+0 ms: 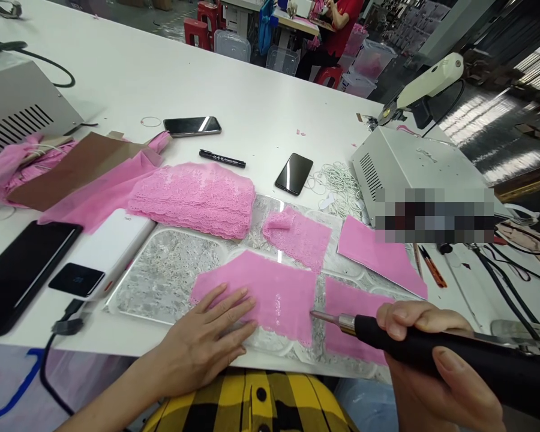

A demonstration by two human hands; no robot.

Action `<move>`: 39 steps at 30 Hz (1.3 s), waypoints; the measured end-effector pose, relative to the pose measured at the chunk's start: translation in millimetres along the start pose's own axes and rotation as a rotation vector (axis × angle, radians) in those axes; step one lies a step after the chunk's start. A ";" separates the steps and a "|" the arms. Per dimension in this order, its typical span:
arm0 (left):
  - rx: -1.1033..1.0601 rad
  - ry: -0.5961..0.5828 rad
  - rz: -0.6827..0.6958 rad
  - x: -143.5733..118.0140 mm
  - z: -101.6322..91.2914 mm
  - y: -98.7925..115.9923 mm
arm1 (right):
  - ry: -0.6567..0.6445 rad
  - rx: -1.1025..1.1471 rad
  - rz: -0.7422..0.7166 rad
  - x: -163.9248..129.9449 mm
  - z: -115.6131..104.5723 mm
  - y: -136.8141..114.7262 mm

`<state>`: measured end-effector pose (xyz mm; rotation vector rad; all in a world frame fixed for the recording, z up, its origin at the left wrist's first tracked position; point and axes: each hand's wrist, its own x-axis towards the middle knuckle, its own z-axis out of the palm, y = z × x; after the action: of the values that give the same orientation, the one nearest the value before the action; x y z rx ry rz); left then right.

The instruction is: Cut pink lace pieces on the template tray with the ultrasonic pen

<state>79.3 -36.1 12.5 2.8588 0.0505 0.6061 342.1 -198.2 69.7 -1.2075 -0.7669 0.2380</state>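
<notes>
My left hand (207,342) lies flat, fingers spread, on a pink fabric piece (274,294). Under that piece is a grey marble-patterned board (171,273). My right hand (432,354) grips a black-handled tool with a thin metal tip (387,336), resembling a hot knife. Its tip points left, at the right edge of the pressed fabric; whether it touches cannot be seen. Just right of that edge lies another pink panel (342,321), partly beneath the tool. A small lace piece (303,237) with a folded corner sits behind. Further left stands a stack of pink lace (193,201).
Grey control boxes stand at right (414,162) and far left (22,102). Around the board are a pink-topped sheet (378,252), tangled cord (339,186), phones (294,174), a marker (222,158), a white power bank (103,252) and an orange cutter (433,268). A person (342,30) sits beyond.
</notes>
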 end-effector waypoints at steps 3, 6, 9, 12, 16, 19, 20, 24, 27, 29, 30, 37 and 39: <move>0.009 0.006 -0.004 -0.1 0.4 0.8 | 0.009 -0.015 0.012 0.8 0.8 -1.3; 0.025 0.041 -0.016 0.7 -1.1 2.8 | 0.040 -0.008 0.003 6.8 3.6 -1.7; 0.059 0.096 -0.067 0.2 -2.6 4.8 | 0.070 0.012 -0.064 17.8 13.9 2.7; 0.106 0.145 -0.136 -2.9 -3.1 5.6 | 0.068 0.040 -0.132 27.4 30.3 12.8; 0.141 0.152 -0.188 -9.3 -3.4 5.3 | 0.060 0.042 -0.148 31.9 47.8 26.3; 0.156 0.149 -0.211 -13.5 -3.5 5.2 | 0.049 0.037 -0.156 31.9 52.0 31.0; 0.156 0.148 -0.215 -14.5 -3.3 5.2 | 0.045 0.036 -0.161 31.7 52.2 31.7; 0.129 0.163 -0.233 -17.1 -1.9 4.8 | 0.039 0.028 -0.166 31.2 50.9 33.7; 0.111 0.171 -0.240 -17.6 -0.7 4.3 | 0.035 0.010 -0.179 31.5 50.4 35.1; 0.104 0.182 -0.241 -17.8 0.1 4.4 | 0.035 0.001 -0.182 32.4 50.6 35.2; 0.099 0.189 -0.243 -18.1 0.5 4.6 | 0.036 -0.001 -0.178 33.0 51.0 34.8; 0.087 0.209 -0.287 -27.3 6.2 8.3 | 0.054 0.046 -0.147 35.6 64.7 31.0; 0.088 0.213 -0.300 -30.8 7.8 9.4 | 0.025 0.055 -0.144 34.5 70.5 32.0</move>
<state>54.1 -49.3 -4.6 2.7750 0.5405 0.8561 329.0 -114.6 64.9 -1.0967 -0.8165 0.1244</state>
